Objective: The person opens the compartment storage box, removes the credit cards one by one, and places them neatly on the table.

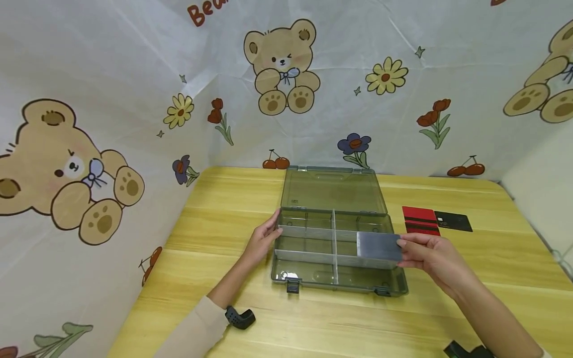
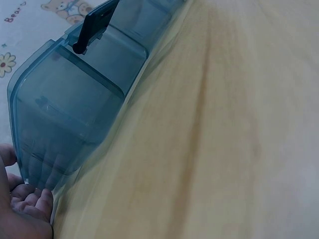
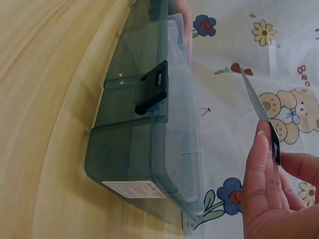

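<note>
A translucent grey-green plastic storage box (image 1: pixel 304 256) lies with its lid folded back, and its compartments are split by clear dividers (image 1: pixel 334 248). My left hand (image 1: pixel 260 238) holds the box's left side, thumb at the rim and fingers along the outer wall. In the left wrist view, the fingertips of that hand (image 2: pixel 30 206) show at the box's corner. Between thumb and fingers, my right hand (image 1: pixel 429 253) pinches a dark grey card (image 1: pixel 378 246) by its right end, over the right-hand compartments. The right wrist view shows the card (image 3: pixel 259 107) edge-on, above the box.
A red card (image 1: pixel 421 220) with dark stripes lies on the wooden table right of the box, beside a black card (image 1: pixel 454 222) with a chip. The lid (image 1: pixel 333 191) rests toward the back. Bear-printed cloth (image 1: pixel 286 134) hangs behind and to the left.
</note>
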{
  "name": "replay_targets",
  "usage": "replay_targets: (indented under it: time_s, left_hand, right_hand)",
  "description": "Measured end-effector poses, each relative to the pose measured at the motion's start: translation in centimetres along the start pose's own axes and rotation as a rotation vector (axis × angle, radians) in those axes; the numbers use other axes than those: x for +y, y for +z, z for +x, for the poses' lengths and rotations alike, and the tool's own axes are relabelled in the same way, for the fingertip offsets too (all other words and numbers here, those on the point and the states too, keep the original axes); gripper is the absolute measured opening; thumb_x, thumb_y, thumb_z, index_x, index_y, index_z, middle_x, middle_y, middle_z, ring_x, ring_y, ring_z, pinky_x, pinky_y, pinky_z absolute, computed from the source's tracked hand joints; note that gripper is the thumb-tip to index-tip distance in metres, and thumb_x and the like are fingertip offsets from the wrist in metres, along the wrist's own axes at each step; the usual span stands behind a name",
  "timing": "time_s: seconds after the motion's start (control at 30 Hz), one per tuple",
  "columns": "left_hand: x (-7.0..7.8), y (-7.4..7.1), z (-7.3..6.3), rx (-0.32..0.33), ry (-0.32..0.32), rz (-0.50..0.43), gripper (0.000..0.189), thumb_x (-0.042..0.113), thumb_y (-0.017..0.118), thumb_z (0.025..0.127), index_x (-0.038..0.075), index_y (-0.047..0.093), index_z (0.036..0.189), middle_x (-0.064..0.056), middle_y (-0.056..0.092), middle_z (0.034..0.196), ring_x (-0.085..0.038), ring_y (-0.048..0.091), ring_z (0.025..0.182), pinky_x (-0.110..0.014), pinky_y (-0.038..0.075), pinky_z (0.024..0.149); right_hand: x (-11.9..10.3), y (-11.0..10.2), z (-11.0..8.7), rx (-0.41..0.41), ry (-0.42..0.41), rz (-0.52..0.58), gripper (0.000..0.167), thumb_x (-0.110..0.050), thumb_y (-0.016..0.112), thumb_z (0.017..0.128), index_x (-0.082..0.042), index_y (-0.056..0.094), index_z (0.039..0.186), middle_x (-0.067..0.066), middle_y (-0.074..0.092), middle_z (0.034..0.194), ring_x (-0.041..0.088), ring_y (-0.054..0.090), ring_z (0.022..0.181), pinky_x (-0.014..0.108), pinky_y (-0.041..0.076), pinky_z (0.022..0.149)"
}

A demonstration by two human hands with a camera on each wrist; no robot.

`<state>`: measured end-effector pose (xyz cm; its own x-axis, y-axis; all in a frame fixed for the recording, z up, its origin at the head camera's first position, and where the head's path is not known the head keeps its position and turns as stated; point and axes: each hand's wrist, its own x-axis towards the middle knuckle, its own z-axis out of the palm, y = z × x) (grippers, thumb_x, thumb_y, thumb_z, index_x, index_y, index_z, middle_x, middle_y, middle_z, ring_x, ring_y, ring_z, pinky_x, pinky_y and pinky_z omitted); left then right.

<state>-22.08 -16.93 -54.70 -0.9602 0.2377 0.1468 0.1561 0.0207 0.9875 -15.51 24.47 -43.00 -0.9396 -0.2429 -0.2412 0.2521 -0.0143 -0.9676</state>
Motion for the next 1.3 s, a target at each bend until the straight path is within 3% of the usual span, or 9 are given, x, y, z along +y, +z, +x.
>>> replay_targets:
  time_s: [0.27, 0.6, 0.9, 1.1, 1.3]
  left_hand:
    - [0.0, 0.1, 0.0, -0.011, 0.013, -0.032, 0.058, 0.01, 0.053, 0.106, -0.002, 0.028, 0.156, -0.01, 0.022, 0.166, -0.023, 0.023, 0.152, -0.023, 0.026, 0.118]
    - [0.4, 0.1, 0.2, -0.018, -0.016, -0.041, 0.056, 0.0, 0.05, 0.105, -0.005, 0.026, 0.155, -0.016, 0.019, 0.166, -0.028, 0.02, 0.152, -0.024, 0.025, 0.118]
    - [3.2, 0.3, -0.6, -0.036, -0.034, -0.058, 0.057, -0.003, 0.049, 0.104, -0.01, 0.023, 0.154, -0.021, 0.016, 0.165, -0.031, 0.018, 0.153, -0.023, 0.024, 0.118]
    - [3.0, 0.4, -0.5, -0.038, -0.027, -0.044, 0.057, -0.002, 0.05, 0.103, -0.011, 0.024, 0.154, -0.022, 0.016, 0.165, -0.032, 0.019, 0.152, -0.025, 0.024, 0.118]
    - [0.9, 0.2, 0.0, -0.016, -0.028, -0.027, 0.057, -0.002, 0.049, 0.104, -0.007, 0.025, 0.155, -0.019, 0.017, 0.166, -0.031, 0.018, 0.153, -0.027, 0.022, 0.119]
  right_hand:
    - [0.6, -1.4, -0.5, -0.005, -0.02, 0.109, 0.022, -0.002, 0.058, 0.102, -0.012, 0.077, 0.103, 0.0, 0.071, 0.088, 0.013, 0.07, 0.074, 0.037, 0.063, 0.079]
    - [0.9, -3.2, -1.1, 0.032, -0.02, 0.171, 0.024, -0.002, 0.057, 0.103, -0.012, 0.079, 0.105, 0.003, 0.07, 0.088, 0.015, 0.07, 0.073, 0.036, 0.063, 0.078]
    - [1.6, -5.4, -1.0, 0.044, -0.041, 0.203, 0.028, 0.0, 0.053, 0.104, -0.011, 0.079, 0.105, 0.005, 0.07, 0.09, 0.017, 0.07, 0.074, 0.036, 0.063, 0.078]
    - [1.7, -7.7, -1.3, 0.06, -0.048, 0.25, 0.03, 0.001, 0.052, 0.104, -0.009, 0.08, 0.105, 0.005, 0.073, 0.097, 0.02, 0.074, 0.079, 0.035, 0.063, 0.077]
    - [2.1, -10.3, -1.6, 0.101, -0.051, 0.289, 0.029, 0.002, 0.052, 0.103, -0.006, 0.081, 0.104, 0.004, 0.07, 0.097, 0.02, 0.073, 0.078, 0.036, 0.063, 0.076]
